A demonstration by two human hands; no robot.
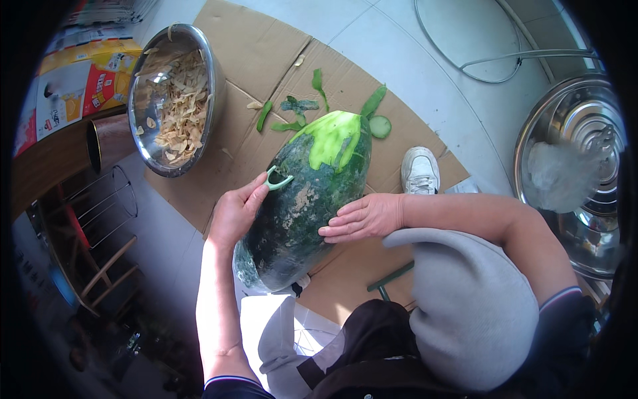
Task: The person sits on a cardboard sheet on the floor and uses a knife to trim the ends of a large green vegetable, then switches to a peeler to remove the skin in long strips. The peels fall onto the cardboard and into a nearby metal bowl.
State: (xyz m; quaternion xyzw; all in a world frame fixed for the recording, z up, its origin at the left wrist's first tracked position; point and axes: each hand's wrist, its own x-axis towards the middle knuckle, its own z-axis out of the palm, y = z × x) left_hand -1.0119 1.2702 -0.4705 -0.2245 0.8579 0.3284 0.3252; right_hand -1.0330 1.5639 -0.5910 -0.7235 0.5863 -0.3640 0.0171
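A large dark green wax gourd [299, 214] lies lengthwise before me, its far end stripped to bright pale-green flesh. My left hand [234, 214] grips a light green Y-shaped peeler [274, 186] against the gourd's left side. Flat on the gourd's right side rests my right hand [366, 217], fingers together and holding no tool. Beyond the far end, strips of green peel [373, 100] and a round pale slice [380, 127] are scattered over flattened cardboard [249, 35]. The gourd's underside is hidden.
At the upper left, a steel bowl [215, 85] holds dry, pale brown flakes [182, 119], close to printed cartons [70, 99]. My white shoe [420, 169] is right of the gourd. Shiny metal pans or lids [528, 124] with a plastic bag [558, 174] are far right.
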